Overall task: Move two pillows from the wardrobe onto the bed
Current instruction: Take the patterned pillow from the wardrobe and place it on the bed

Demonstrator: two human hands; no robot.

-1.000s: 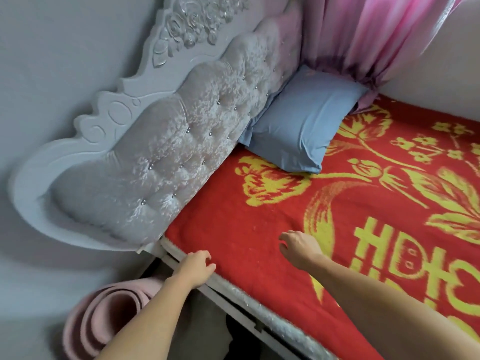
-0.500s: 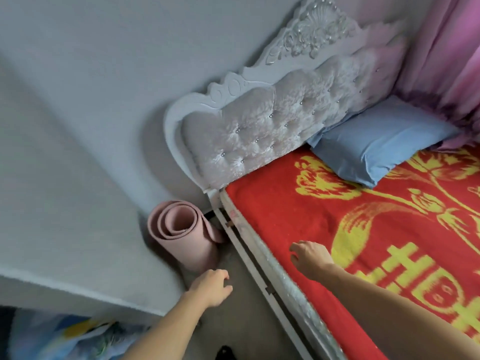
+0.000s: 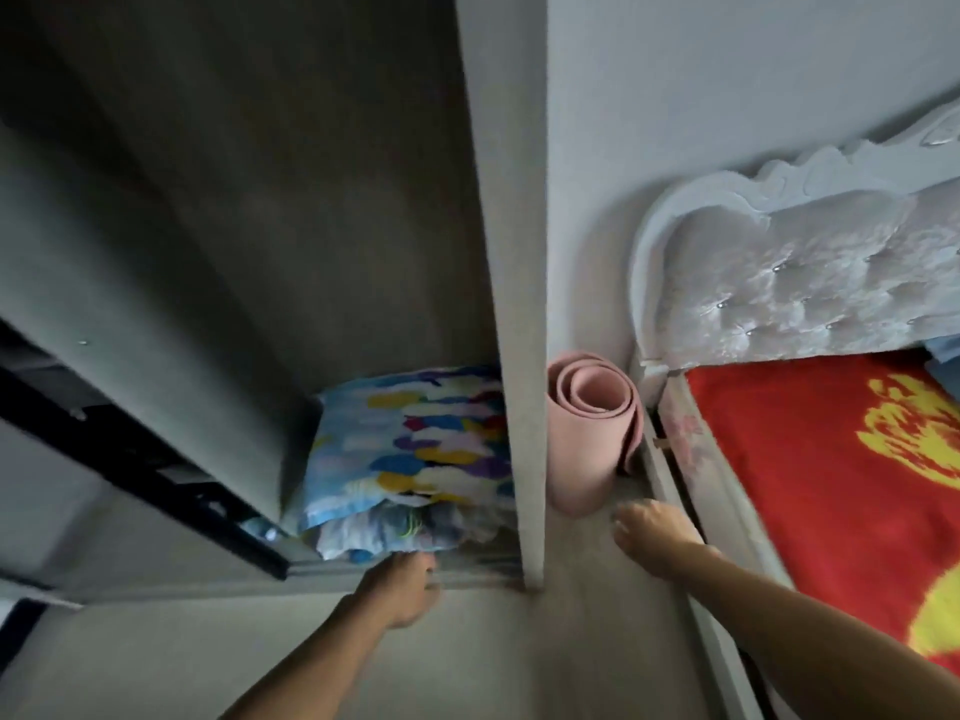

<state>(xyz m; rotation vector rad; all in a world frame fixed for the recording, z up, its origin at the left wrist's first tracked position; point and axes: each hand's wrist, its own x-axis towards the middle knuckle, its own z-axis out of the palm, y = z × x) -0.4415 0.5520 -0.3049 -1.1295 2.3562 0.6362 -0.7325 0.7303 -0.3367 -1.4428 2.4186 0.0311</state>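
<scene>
A pillow [image 3: 415, 444] with a blue, yellow and purple pattern lies at the bottom of the open wardrobe [image 3: 249, 210], on top of a crumpled pale cloth [image 3: 384, 532]. My left hand [image 3: 402, 589] reaches toward the wardrobe's bottom edge just below that cloth, blurred, fingers loosely apart, holding nothing. My right hand [image 3: 652, 532] hovers empty over the floor between the wardrobe's side panel and the bed [image 3: 841, 470], which has a red and yellow blanket. A sliver of a blue pillow [image 3: 945, 350] shows at the bed's far right edge.
A rolled pink mat [image 3: 589, 433] stands upright between the wardrobe's side panel [image 3: 514, 304] and the bed frame. The white tufted headboard [image 3: 800, 272] rises against the wall. A dark sliding-door rail [image 3: 140, 459] runs along the wardrobe's left.
My view has swung left from the bed to the open wardrobe. My left hand has moved toward the wardrobe's bottom; my right hand has left the blanket and hangs over the floor.
</scene>
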